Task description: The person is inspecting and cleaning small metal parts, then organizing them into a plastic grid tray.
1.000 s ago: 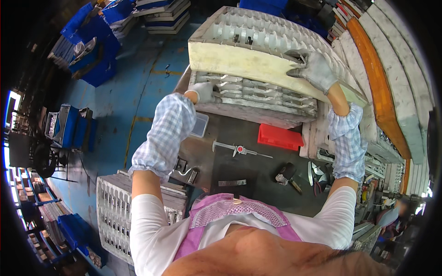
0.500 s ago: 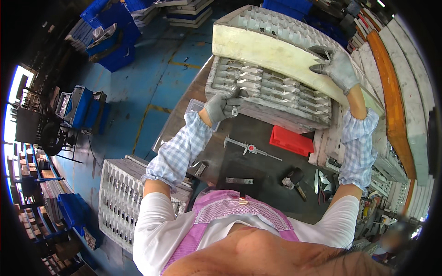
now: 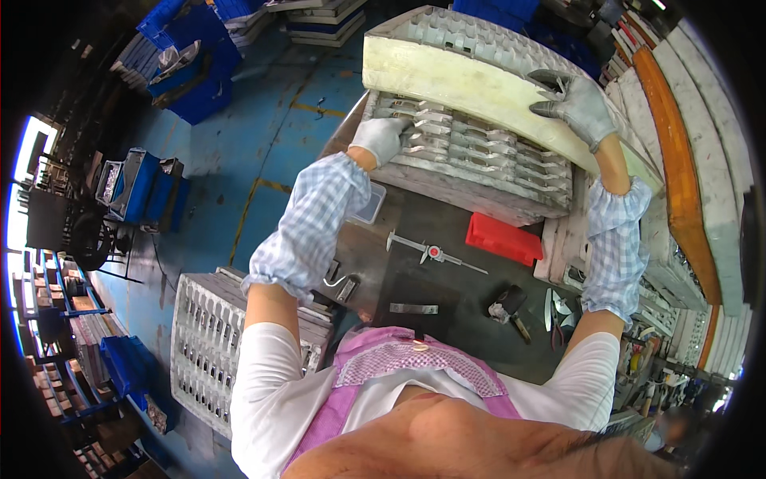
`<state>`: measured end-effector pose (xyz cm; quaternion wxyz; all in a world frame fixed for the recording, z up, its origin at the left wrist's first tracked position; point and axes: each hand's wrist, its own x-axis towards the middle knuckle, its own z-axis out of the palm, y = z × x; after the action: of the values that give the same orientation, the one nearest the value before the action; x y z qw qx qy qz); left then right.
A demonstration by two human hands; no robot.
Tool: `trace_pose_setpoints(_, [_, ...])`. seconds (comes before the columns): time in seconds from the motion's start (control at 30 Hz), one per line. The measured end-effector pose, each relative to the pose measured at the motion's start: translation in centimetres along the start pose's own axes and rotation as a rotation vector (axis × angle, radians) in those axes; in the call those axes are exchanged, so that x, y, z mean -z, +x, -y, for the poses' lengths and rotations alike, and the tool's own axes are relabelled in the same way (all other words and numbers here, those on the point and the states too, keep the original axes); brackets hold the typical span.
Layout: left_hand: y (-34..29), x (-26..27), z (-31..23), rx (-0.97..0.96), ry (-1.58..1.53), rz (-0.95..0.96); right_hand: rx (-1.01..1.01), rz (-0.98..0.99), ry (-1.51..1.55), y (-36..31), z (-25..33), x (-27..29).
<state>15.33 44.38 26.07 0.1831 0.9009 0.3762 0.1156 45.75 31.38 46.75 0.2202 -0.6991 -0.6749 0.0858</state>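
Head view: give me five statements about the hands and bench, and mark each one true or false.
1. The left hand is at the left part of the lower tray. True.
2. The red container lies left of the caliper. False: the red container is right of the caliper.
3. The right hand is on the pale-walled tray. True.
4. The right hand grips the mallet. False: the mallet lies on the bench.
5. Both hands are ungloved. False: both wear grey gloves.
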Motion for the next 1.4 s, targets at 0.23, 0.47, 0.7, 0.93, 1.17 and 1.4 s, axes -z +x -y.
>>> trace_pose_setpoints(0.23, [0.1,-1.6,2.2,-0.088,0.082,0.13,-0.005,0.048,-0.079,-0.4,-0.4,-0.8])
trace_pose_setpoints(0.47, [-2.0,-1.0,2.3,-0.133,0.337,0.109,-0.002,0.026,-0.026,-1.2,0.2,-2.4])
trace_pose_setpoints(0.7, [-5.4,-2.8,3.1,-0.177,0.403,-0.134,-0.079,0.052,-0.033,-1.7,2.8,-4.1])
trace_pose_setpoints(0.93, [-4.7,-3.6,3.2,-0.207,0.405,-0.197,-0.087,0.099,-0.074,-1.1,0.6,-8.0])
trace_pose_setpoints(1.17, [-2.4,-2.3,3.4,-0.281,0.341,-0.345,-0.139,0.084,0.613,1.6,0.7,-7.4])
trace_pose_setpoints(1.4, [2.2,7.0,0.4,-0.142,0.335,-0.422,0.009,0.097,0.132,9.1,-2.1,-2.5])
